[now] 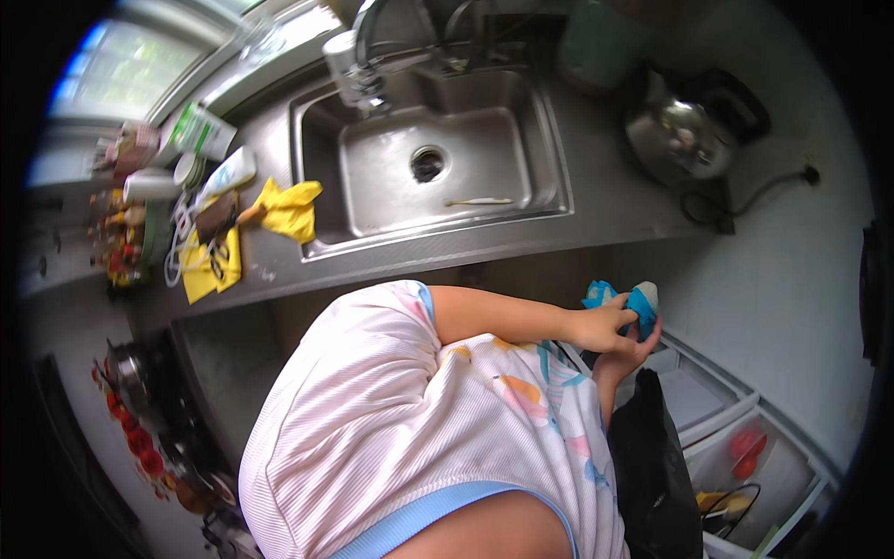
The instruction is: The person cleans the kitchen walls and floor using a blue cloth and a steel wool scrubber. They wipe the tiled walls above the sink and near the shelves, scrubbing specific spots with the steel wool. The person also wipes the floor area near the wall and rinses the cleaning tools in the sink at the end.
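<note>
Both my hands are together at the right, away from the counter. My left hand (599,328) reaches across from the left, its fingers on a small blue item with a pale grey end (642,307). From below, my right hand (632,356) closes around the same item, its fingertips at the item's right side. More blue material (598,293) shows just beyond my left fingers; whether it is one piece with the held item, I cannot tell. The item looks soft, but its kind is unclear. A black bag (649,468) hangs or stands just below my hands.
A steel sink (391,189) holds a toothbrush (480,202). Yellow cloths (290,209), a brush (218,216) and bottles (230,170) crowd its left. A kettle (681,136) stands right, near a cord (758,202). A white drawer unit (719,419) lies beyond the bag; a stove (167,398) is left.
</note>
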### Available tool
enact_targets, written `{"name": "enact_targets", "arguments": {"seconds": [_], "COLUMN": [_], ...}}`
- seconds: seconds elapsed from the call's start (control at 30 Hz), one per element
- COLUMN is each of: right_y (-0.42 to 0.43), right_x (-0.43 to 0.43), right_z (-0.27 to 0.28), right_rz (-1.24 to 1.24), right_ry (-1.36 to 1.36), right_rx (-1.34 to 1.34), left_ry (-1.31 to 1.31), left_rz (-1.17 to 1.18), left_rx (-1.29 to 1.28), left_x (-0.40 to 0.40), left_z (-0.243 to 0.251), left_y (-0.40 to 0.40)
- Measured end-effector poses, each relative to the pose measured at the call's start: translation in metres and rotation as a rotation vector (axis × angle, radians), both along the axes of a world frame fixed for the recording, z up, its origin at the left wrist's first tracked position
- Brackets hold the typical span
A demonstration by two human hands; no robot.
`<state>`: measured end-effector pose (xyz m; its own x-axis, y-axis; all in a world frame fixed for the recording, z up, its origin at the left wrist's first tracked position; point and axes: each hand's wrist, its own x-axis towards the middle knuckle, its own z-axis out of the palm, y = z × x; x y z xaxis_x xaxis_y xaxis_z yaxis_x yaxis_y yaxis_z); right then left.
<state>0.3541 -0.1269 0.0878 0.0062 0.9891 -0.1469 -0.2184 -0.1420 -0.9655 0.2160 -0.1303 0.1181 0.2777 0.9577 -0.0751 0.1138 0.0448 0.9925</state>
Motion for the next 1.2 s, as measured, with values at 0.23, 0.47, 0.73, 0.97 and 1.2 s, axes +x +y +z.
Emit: {"name": "enact_targets", "arguments": {"seconds": [0.23,0.47,0.73,0.97,1.2], "right_y": [0.077,0.108,0.165,0.21,0.305], "right_x": [-0.058,-0.081,-0.057,-0.088,-0.042], "right_z": [0.014,0.02,0.018,0.055,0.016], "right_rz": [-0.192,-0.182,-0.132,0.171,0.509], "right_ry": [-0.401,-0.44,-0.977,-1.322,-1.54], "right_rx": [-0.047,-0.026,0.331,0.39,-0.007], "left_ry": [0.365,0.982,1.209,0.317,-0.612], "left_rz": [0.753,0.731,0.403,1.171,0.935], "left_rx": [-0.153,-0.146,-0.533,-0.482,-0.495], "left_x": [-0.223,-0.404,-0.378,-0.413,-0.313], "left_z": [-0.098,-0.277,-0.374,-0.37,-0.122], "left_y": [-0.054,-0.051,0.001,-0.039,-0.018]}}
